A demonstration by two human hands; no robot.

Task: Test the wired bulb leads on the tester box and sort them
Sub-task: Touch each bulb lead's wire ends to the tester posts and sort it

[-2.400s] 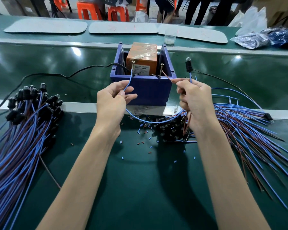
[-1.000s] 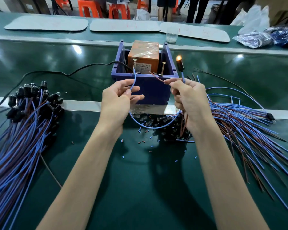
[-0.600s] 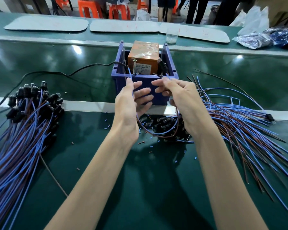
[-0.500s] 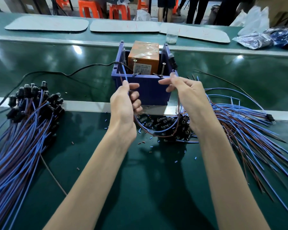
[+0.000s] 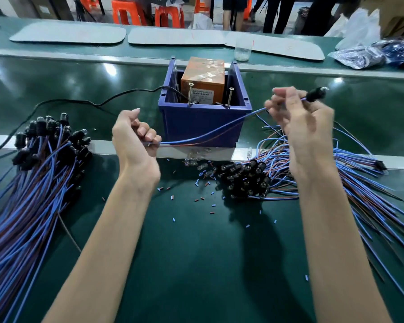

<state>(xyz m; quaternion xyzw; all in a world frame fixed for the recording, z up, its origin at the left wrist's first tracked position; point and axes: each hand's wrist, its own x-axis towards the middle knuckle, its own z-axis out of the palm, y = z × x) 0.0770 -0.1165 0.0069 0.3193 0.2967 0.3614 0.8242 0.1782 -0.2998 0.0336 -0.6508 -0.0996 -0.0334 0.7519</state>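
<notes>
Above bench (image 5: 196, 252), lead (image 5: 210, 134) bridges left grip (image 5: 135, 138), right grip (image 5: 301, 120).

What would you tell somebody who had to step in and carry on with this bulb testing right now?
Left hand: fingers curled round the free wire ends of one bulb lead.
Right hand: pinches the same lead near its black socket, which is blurred.
The lead stretches in front of the blue tester box, clear of its two contact screws.
Done: a bundle of leads lies at left, probably sorted already.
Left: lay this lead on its pile, then probably test the heap at right.
</notes>
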